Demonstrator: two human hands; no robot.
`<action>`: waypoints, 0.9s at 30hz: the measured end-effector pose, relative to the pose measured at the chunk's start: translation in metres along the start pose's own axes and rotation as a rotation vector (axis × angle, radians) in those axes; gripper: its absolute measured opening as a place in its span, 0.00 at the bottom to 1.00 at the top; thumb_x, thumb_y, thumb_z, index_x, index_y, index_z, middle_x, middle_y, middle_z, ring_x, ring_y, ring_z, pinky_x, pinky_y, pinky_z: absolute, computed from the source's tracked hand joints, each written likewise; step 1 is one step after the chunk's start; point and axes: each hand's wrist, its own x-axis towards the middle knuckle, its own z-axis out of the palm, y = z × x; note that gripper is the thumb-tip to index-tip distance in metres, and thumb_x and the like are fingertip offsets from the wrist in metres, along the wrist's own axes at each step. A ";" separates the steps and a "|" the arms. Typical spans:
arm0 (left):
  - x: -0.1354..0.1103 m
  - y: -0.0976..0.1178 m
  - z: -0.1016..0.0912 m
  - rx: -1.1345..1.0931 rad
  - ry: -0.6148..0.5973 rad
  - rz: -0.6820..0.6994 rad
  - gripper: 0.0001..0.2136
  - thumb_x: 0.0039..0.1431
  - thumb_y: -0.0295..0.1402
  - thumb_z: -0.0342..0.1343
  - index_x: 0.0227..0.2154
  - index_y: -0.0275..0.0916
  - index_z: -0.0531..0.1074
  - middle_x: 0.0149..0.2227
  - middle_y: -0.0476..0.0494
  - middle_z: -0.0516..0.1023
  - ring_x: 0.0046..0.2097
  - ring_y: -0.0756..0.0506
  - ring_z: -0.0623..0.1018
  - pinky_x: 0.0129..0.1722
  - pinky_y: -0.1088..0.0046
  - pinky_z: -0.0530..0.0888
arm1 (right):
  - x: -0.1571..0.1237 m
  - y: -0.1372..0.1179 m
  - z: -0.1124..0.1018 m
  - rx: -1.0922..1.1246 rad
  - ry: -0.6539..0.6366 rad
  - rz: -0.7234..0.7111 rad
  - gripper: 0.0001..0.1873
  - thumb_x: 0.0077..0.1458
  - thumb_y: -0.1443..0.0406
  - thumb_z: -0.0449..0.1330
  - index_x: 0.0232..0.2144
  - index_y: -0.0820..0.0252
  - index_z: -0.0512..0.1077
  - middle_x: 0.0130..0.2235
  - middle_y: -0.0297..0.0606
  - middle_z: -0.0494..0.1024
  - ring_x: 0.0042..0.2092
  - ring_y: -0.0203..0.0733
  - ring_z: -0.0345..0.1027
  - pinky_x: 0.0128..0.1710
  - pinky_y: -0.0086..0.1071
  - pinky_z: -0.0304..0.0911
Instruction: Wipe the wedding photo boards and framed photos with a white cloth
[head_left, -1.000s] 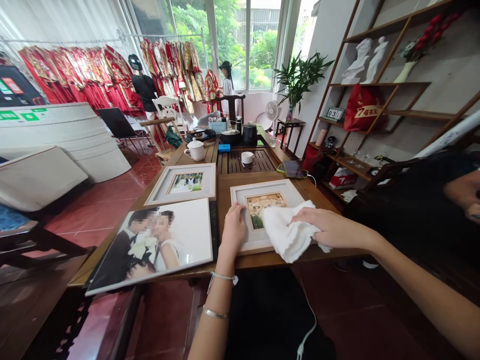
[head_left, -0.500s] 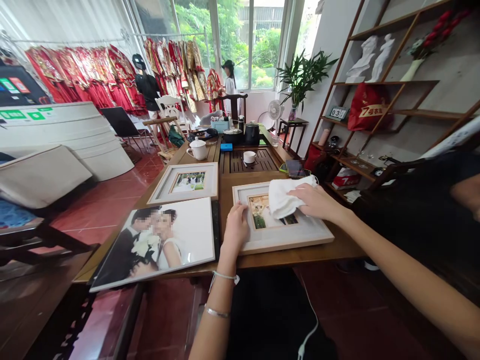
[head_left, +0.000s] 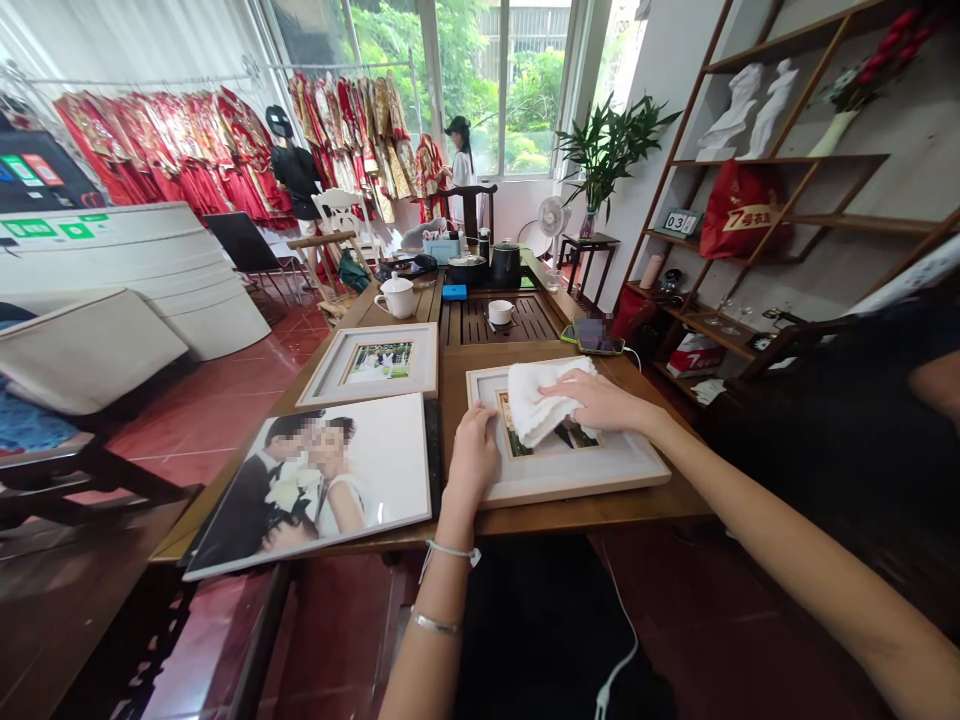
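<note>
A light wooden picture frame [head_left: 585, 485] lies on the brown table [head_left: 457, 365] in front of me. My left hand [head_left: 474, 450] grips its left edge, fingers curled over the side. Under my right hand [head_left: 589, 395] is a white cloth [head_left: 534, 400], pressed against the frame's face; it covers much of the small photo in the middle. To the left lies a large photo panel [head_left: 390, 450] of a couple, overhanging the table's front edge. Behind that panel rests a second picture frame [head_left: 311, 380] with a smaller photo.
Farther back stand a white lidded mug [head_left: 396, 297], a white cup [head_left: 500, 313] on the slatted tea tray [head_left: 529, 325], and a black kettle [head_left: 505, 264]. A phone [head_left: 598, 337] with a cable lies right of the tray. Someone in dark clothing [head_left: 847, 400] is close at the right.
My right hand has slid the white cloth leftward over the frame's face, baring its upper right part. My left hand stays on the frame's left edge.
</note>
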 end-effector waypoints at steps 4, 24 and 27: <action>0.000 0.000 0.000 0.016 -0.009 -0.005 0.18 0.57 0.16 0.44 0.43 0.33 0.75 0.53 0.31 0.75 0.62 0.39 0.68 0.62 0.59 0.65 | -0.038 -0.012 -0.004 0.158 -0.074 -0.098 0.33 0.46 0.72 0.52 0.56 0.56 0.71 0.54 0.44 0.74 0.58 0.51 0.61 0.58 0.45 0.57; -0.001 0.004 -0.002 0.018 -0.017 -0.007 0.18 0.57 0.16 0.44 0.42 0.33 0.75 0.54 0.31 0.75 0.63 0.38 0.67 0.62 0.59 0.65 | -0.049 -0.023 0.000 -0.023 0.036 -0.071 0.28 0.46 0.67 0.57 0.52 0.52 0.73 0.55 0.42 0.74 0.59 0.57 0.59 0.51 0.49 0.59; -0.001 0.002 -0.001 0.009 -0.012 0.001 0.18 0.57 0.16 0.45 0.42 0.35 0.75 0.53 0.33 0.75 0.62 0.39 0.68 0.62 0.59 0.65 | -0.023 -0.014 0.002 -0.076 0.098 0.013 0.24 0.49 0.64 0.57 0.50 0.53 0.74 0.53 0.42 0.75 0.57 0.57 0.62 0.49 0.47 0.59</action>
